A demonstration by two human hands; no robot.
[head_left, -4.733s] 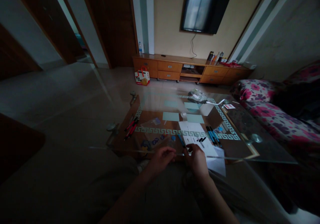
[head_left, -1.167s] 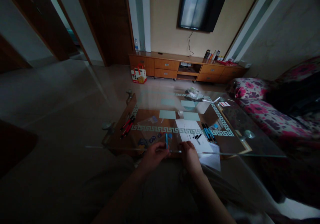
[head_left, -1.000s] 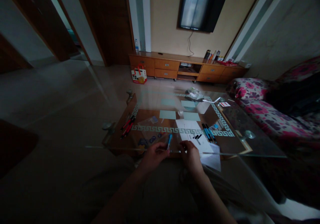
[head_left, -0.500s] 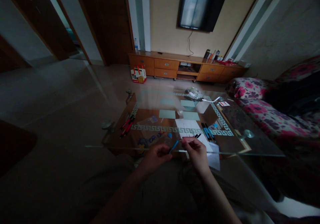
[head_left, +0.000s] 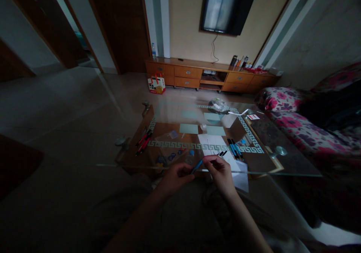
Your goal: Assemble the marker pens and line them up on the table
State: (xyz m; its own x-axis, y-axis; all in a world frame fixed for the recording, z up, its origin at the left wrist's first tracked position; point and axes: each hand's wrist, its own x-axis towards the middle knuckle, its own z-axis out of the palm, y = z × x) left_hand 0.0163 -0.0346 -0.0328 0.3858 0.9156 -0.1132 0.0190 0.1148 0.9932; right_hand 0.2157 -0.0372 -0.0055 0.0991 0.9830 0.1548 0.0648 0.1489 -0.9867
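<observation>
A slim blue pen (head_left: 198,165) is held slantwise above the near edge of the glass table, its dark end towards me. My left hand (head_left: 178,176) is closed around that lower dark end between thumb and fingers. At the upper blue end, the thumb and forefinger of my right hand (head_left: 218,169) are pinched together, touching the pen; whether a tiny part sits between them is hidden. Just beyond my right hand are black pen caps (head_left: 222,153) on white paper (head_left: 211,140). Several blue and black pens (head_left: 235,149) lie to its right.
Red and black pens (head_left: 143,142) lie on the left of the glass table (head_left: 169,136). A plastic bag (head_left: 219,105) sits near its far edge. A bottle with a blue cap (head_left: 191,156) shows near the hands. A floral sofa (head_left: 296,121) stands on the right.
My right hand has moved slightly left, so its pinched fingertips now meet the pen's upper end, where a gap was before. My left hand has hardly moved.
</observation>
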